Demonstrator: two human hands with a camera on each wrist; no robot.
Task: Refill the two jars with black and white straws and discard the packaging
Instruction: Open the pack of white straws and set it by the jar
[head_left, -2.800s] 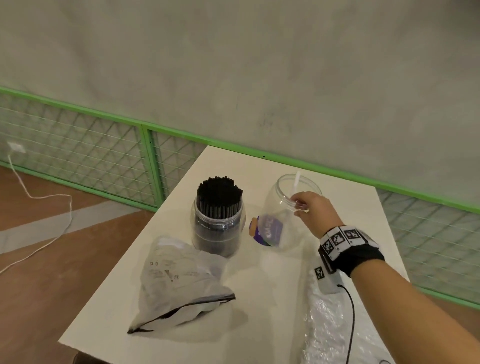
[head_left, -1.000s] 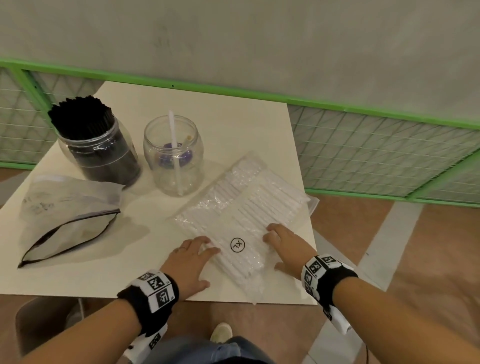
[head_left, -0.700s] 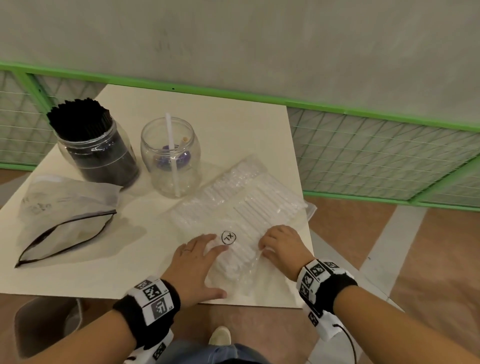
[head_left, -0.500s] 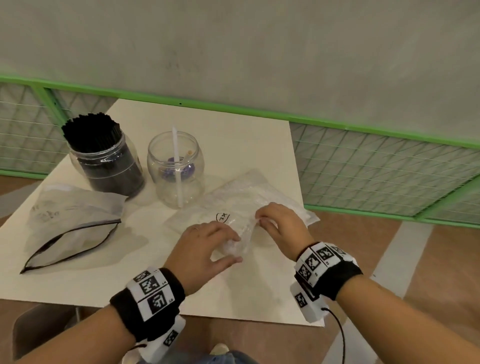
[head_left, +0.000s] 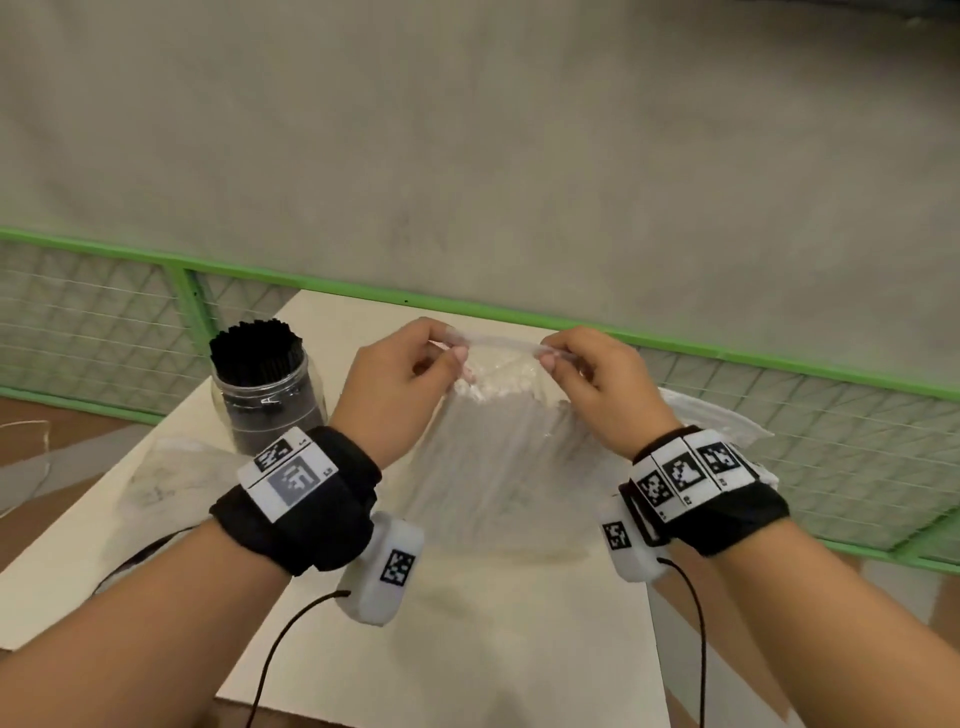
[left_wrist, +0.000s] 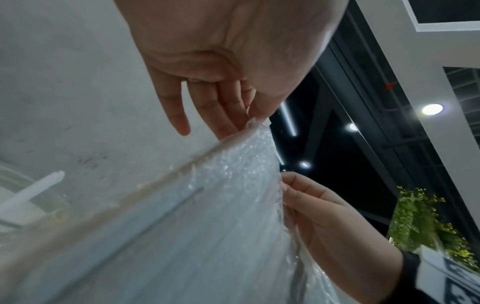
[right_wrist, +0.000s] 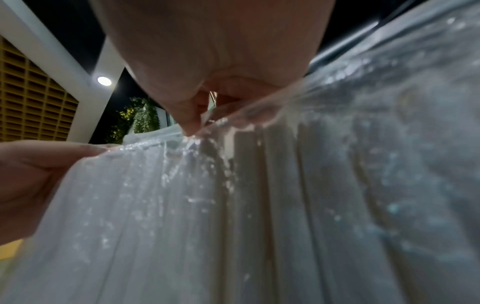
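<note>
a clear plastic bag of white straws (head_left: 498, 457) is held up above the table (head_left: 467, 623), upright, with its top edge level between the two hands. the left hand (head_left: 400, 384) is closed on the left part of that top edge: the film is pinched between the thumb and the curled forefinger, and in the left wrist view the remaining fingers (left_wrist: 176, 115) are seen lying looser behind the film. the right hand (head_left: 597, 384) is closed on the right part of the same edge, the film pinched between thumb and fingertips (right_wrist: 189, 123); the other fingers are curled in toward the palm. the strip of film between the two pinches is drawn taut, and the hands are near each other without touching. the white straws are seen through the film, standing side by side and hanging down from the grip; whether the bag's lower end touches the table cannot be told. a jar packed with black straws (head_left: 265, 384) stands on the table to the left of the left hand. an emptied grey bag (head_left: 166, 483) lies flat on the table in front of that jar, partly hidden by the left wrist.
</note>
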